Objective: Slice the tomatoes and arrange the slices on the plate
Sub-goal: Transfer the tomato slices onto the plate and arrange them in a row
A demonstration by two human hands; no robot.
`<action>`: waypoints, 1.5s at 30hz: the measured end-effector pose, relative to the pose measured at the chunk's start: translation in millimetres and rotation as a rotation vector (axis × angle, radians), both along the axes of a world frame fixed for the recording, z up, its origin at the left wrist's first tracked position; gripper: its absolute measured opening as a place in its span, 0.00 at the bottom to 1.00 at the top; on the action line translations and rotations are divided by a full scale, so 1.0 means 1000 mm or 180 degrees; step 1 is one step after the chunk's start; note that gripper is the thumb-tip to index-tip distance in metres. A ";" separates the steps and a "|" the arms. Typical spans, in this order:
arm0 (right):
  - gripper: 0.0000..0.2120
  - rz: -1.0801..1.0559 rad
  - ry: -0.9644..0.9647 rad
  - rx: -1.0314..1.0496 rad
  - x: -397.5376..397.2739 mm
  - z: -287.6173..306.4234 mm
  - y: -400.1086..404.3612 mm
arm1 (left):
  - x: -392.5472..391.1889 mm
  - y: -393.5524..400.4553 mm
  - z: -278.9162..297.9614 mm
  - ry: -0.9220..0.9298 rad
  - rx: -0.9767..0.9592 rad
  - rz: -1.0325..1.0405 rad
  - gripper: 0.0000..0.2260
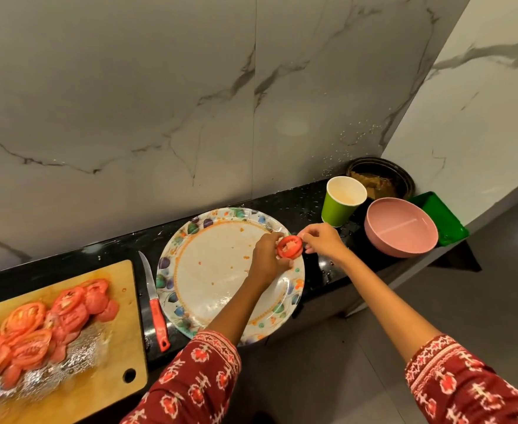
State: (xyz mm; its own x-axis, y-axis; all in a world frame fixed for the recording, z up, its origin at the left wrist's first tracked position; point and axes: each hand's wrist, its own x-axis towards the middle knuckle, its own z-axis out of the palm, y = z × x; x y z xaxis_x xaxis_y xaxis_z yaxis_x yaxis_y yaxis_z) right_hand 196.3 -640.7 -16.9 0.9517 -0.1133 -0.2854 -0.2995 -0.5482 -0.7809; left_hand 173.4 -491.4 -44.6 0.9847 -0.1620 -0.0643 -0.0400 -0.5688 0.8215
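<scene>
At the left end of the tabletop (300, 206), a wooden cutting board (120, 304) is lying at the front edge and running out of view to the left. A pile of tomato slices (37, 328) is resting on the board, overlapping one another, with wet juice spreading beneath them. Just beside the board's right edge, a knife (155, 304) with a red handle is lying flat on the tabletop, blade pointing toward the rear wall. Just right of the knife, a plate (172, 270) with a floral rim is sitting near the front edge, its near side overhanging slightly; only smears and seeds are showing on its surface.

Over the plate's far right rim, the left hand (267, 258) is pinching a single tomato slice (290, 246) between thumb and curled fingers, holding it tilted on edge. The right hand (322, 240) is positioned just beside it, fingertips curled and touching the slice's right edge.

Toward the right end, a green paper cup (338, 209) is standing upright, near a pink bowl (401, 231). Behind them, in the rear right corner, a dark round dish (401, 175) is sitting, and a green tray (444, 215) is lying at the right edge.
</scene>
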 end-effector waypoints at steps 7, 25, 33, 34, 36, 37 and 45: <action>0.10 -0.0164 -0.0358 -0.0341 -0.002 0.001 0.003 | -0.002 0.007 -0.001 0.0002 -0.0017 -0.0113 0.26; 0.07 0.0843 -0.1301 -0.0152 -0.060 0.019 0.217 | -0.117 0.264 0.031 -0.1018 0.0608 0.1339 0.11; 0.10 0.1447 -0.0798 -0.0448 -0.085 0.015 0.353 | -0.187 0.415 0.032 -0.0620 0.0942 0.2302 0.11; 0.10 0.1487 -0.0695 -0.0573 -0.088 0.012 0.364 | -0.193 0.426 0.032 -0.0564 0.0945 0.2384 0.11; 0.10 0.1507 -0.0557 -0.0884 -0.091 0.006 0.380 | -0.202 0.443 0.032 -0.0530 0.0903 0.2426 0.11; 0.10 0.1466 -0.0550 -0.1055 -0.092 0.005 0.384 | -0.206 0.450 0.032 -0.0534 0.0873 0.2394 0.11; 0.06 0.1194 -0.0805 -0.1160 -0.087 0.013 0.377 | -0.218 0.479 0.021 -0.0606 0.0678 0.2198 0.11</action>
State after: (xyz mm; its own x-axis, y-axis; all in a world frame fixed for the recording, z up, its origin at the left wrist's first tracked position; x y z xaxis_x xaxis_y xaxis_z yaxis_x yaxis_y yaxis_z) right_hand 109.2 -263.3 -3.4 0.9793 0.1964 -0.0498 0.1383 -0.8277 -0.5438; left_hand -45.1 -12.4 -23.2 0.8552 0.4941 0.1565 0.2534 -0.6621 0.7053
